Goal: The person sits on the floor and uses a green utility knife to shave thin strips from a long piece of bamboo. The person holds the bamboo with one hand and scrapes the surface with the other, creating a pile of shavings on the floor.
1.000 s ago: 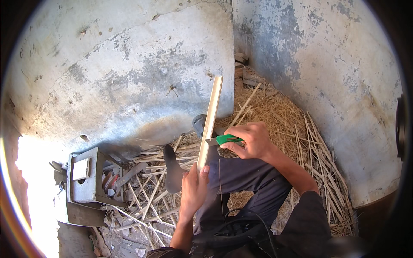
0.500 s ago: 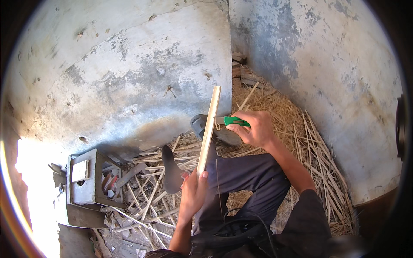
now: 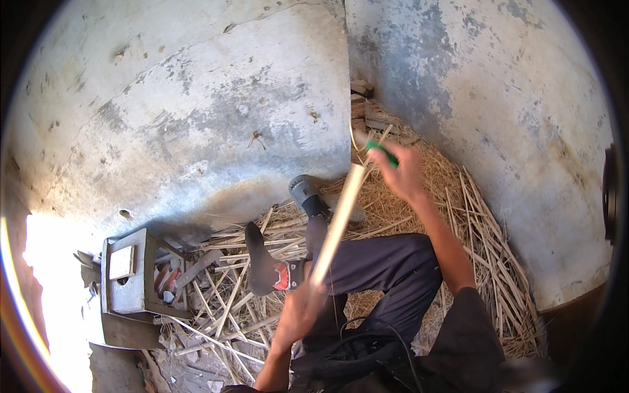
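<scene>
My left hand (image 3: 301, 313) grips the lower end of a pale wooden stick (image 3: 338, 226), possibly split bamboo, which slants up and to the right. The stick is blurred by motion. My right hand (image 3: 404, 173) is closed round a green-handled utility knife (image 3: 386, 154) just past the stick's upper end. Its blade is smeared, and a thin curled shaving (image 3: 354, 137) shows beside it. Blade and stick look slightly apart.
Cut sticks (image 3: 488, 262) and fine shavings (image 3: 419, 157) cover the floor around my legs. At the left stands a wooden box (image 3: 128, 278) with odds and ends beside it. Worn plaster walls (image 3: 229, 118) meet in a corner ahead. My shoe (image 3: 304, 193) rests by the wall.
My right hand with the knife has moved up and right, from the stick's side past its top. The stick has tilted further right and dropped lower, with my left hand slightly lower.
</scene>
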Demonstrator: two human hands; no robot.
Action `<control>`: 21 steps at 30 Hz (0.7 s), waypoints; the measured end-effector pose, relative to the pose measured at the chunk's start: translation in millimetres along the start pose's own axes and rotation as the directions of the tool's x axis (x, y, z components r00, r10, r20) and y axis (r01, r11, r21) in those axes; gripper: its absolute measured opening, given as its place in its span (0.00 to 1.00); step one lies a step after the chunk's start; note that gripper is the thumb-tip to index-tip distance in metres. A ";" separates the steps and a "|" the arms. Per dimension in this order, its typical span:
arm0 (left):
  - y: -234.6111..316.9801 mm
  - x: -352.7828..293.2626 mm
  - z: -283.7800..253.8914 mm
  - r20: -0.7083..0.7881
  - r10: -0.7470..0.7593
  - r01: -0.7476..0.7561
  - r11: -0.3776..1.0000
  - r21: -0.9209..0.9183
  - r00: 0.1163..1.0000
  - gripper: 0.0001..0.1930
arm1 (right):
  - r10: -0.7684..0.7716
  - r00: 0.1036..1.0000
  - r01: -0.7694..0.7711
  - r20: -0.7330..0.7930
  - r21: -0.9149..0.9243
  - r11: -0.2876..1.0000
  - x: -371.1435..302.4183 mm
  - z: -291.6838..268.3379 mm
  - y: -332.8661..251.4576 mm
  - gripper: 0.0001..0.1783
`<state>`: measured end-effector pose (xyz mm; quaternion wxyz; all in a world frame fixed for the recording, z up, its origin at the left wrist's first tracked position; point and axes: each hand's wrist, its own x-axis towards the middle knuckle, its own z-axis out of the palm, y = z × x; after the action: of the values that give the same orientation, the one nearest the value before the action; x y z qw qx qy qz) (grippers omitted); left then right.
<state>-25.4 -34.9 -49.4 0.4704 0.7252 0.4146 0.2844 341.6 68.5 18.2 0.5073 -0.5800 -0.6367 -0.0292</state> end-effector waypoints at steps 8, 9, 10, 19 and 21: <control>-9.1 -7.2 -13.5 -0.152 -0.109 0.098 0.992 -0.074 0.982 0.16 | 0.201 0.977 -0.209 0.074 0.112 0.972 -8.6 -3.9 16.2 0.30; -8.1 -4.6 -15.4 -0.176 -0.121 0.112 0.992 -0.059 0.977 0.16 | 0.161 0.984 -0.173 0.082 0.168 0.971 -8.6 -0.3 2.2 0.30; -8.4 -2.4 -15.0 -0.198 -0.087 0.082 0.996 -0.030 0.976 0.16 | 0.119 0.989 -0.135 0.086 0.224 0.965 -9.0 2.1 -8.5 0.29; 22.2 21.3 -7.6 -0.272 0.099 -0.092 0.995 0.040 0.957 0.14 | -0.388 0.891 0.376 0.238 0.094 0.922 -28.9 17.1 -62.5 0.19; 27.2 25.9 -8.2 -0.269 0.079 -0.070 0.997 0.046 0.960 0.14 | -0.488 0.850 0.481 0.197 0.085 0.873 -32.5 22.5 -66.5 0.18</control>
<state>-10.1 -14.6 -20.6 0.3852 0.7031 0.4524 0.3907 270.7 37.9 21.9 0.4220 -0.3922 -0.8131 -0.0836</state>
